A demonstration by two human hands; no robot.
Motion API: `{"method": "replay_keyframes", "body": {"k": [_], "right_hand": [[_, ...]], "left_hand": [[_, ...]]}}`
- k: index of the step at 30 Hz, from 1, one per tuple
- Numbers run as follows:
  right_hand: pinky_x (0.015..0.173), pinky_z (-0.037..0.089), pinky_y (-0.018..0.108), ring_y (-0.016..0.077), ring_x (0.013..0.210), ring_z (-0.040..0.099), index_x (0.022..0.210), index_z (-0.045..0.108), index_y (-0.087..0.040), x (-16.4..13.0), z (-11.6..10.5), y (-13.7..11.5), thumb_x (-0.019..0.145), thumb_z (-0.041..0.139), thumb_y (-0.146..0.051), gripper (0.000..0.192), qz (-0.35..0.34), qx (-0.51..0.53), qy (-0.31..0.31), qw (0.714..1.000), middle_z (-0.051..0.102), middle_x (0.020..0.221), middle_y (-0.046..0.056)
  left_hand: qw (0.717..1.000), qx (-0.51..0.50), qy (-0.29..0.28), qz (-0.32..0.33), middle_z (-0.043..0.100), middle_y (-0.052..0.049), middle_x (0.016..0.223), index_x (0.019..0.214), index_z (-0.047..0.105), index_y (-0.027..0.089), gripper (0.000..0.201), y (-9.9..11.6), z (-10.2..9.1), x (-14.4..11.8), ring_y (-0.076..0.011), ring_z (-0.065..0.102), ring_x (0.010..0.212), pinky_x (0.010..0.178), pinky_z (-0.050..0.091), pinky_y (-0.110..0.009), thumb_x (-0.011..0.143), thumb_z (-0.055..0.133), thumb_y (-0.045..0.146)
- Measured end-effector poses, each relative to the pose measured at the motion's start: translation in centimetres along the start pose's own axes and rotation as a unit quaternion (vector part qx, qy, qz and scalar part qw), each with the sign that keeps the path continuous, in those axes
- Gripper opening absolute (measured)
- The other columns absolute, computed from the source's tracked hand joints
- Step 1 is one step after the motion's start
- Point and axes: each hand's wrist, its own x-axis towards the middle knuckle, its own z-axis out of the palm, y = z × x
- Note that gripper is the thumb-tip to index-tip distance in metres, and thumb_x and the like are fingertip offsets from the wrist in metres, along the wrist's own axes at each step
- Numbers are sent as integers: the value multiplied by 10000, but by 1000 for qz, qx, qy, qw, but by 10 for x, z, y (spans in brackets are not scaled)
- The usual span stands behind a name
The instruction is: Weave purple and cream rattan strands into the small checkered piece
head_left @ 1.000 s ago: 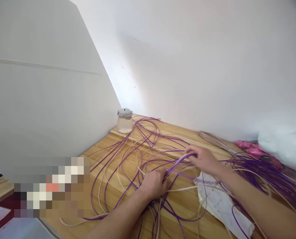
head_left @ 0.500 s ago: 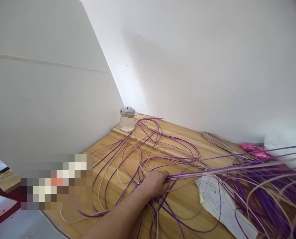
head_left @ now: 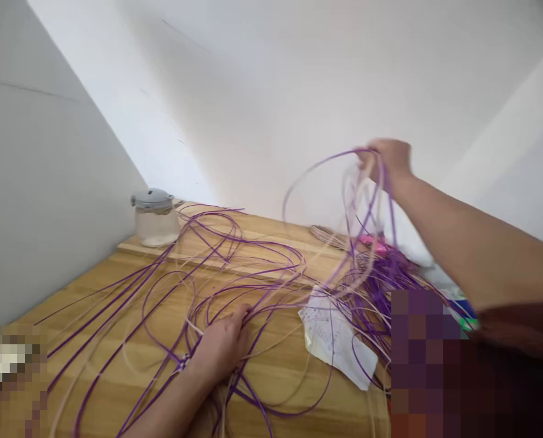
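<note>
Head view: purple and tan cords lie looped across the wooden table, and from where I stand they seem left to sprawl because they are too long and springy to lie flat.
Near hand: the left hand rests low over the cords, fingers drawn in narrow around a few of them; what is under the palm I cannot tell. Take it as the clock's centre.
Knot: at about half past eight, just beside the left wrist, a small purple-and-white knot; the low grip is probably there to steady that gathered part.
Raised hand: between one and two o'clock, the right hand is up in the air, blurred, fingers closed on a loop of purple and tan cords, likely lifted high to keep those lengths clear of the tangle.
Heap: between two and three, a dense purple heap, perhaps kept aside as the loose ends.
Paper: at three, a marked white paper lies flat, with cords crossing it.
Far edge: at eleven, a lidded jar, seemingly tucked back out of the way; toward half past one, a tan bundle; at two, something pink beside a white bag.
</note>
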Motion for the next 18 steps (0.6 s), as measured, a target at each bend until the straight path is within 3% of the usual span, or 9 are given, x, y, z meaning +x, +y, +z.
{"method": "replay_keyframes", "body": {"k": [2, 3, 5, 6, 9, 11, 13, 15, 18], "right_hand": [[1119, 294, 345, 254, 1304, 423, 1343, 489, -17, 24, 35, -11, 952, 544, -276, 473, -4, -10, -32, 999, 475, 1405, 124], [1120, 289, 305, 230, 1308, 423, 1416, 405, -28, 31, 52, -16, 888, 643, -235, 615, -13, -9, -63, 998, 438, 1452, 130], [1080, 370, 299, 224, 1247, 507, 1461, 382, -113, 29, 82, -22, 773, 745, -145, 779, -26, 2, -161, 987, 499, 1426, 101], [1093, 363, 314, 227, 1275, 491, 1488, 348, -148, 20, 94, -23, 792, 702, -107, 782, -43, 24, -225, 973, 468, 1458, 96], [1122, 324, 301, 191, 1344, 430, 1491, 364, -215, -37, 111, -12, 863, 545, -65, 671, -60, 51, -283, 956, 429, 1491, 45], [1079, 376, 317, 202, 1275, 508, 1399, 510, -198, -90, 101, 6, 880, 521, -115, 526, -49, 56, -303, 950, 543, 1396, 52], [942, 480, 312, 209, 1051, 651, 1158, 702, -215, -150, 78, 29, 865, 554, -186, 330, -26, 61, -339, 939, 707, 1148, 36], [884, 501, 293, 194, 950, 682, 1021, 750, -227, -212, 45, 50, 876, 525, -220, 267, 10, 65, -341, 938, 742, 1035, 20], [860, 513, 309, 202, 940, 689, 1023, 745, -205, -306, -7, 71, 920, 439, -257, 327, 93, 51, -297, 949, 743, 1029, 47]], "left_hand": [[1000, -9, 10, -17, 705, -102, 1020, 1374, 369, 187, 440, -4, 4, 1, -240, 674, 964, 827, 487, -333, 935, 368, 214], [1000, -7, 16, -22, 696, -111, 1053, 1419, 317, 175, 492, -6, 6, 2, -241, 669, 972, 839, 487, -341, 932, 368, 208], [999, 2, 27, -28, 679, -123, 1106, 1475, 250, 164, 557, -8, 8, 3, -248, 661, 986, 855, 489, -358, 934, 368, 221], [999, 6, 31, -25, 667, -124, 1143, 1493, 232, 174, 573, -8, 8, 3, -249, 656, 1003, 866, 490, -362, 938, 365, 230], [1000, 12, 26, -11, 614, -83, 1266, 1518, 223, 278, 582, -8, 7, 4, -226, 649, 1041, 864, 502, -338, 949, 336, 230], [1000, 23, 15, 1, 598, -51, 1284, 1496, 295, 333, 559, -9, 7, 4, -201, 658, 1011, 834, 514, -309, 950, 311, 214], [999, 47, 18, 17, 614, -44, 1240, 1438, 422, 335, 522, -14, 8, 4, -188, 665, 964, 810, 524, -291, 944, 306, 212], [995, 73, 44, 48, 627, -61, 1197, 1361, 538, 296, 470, -20, 10, 6, -201, 655, 983, 830, 530, -299, 937, 339, 256], [985, 99, 101, 98, 642, -92, 1158, 1254, 636, 236, 424, -29, 14, 11, -245, 627, 1044, 905, 519, -361, 917, 413, 364]]}}
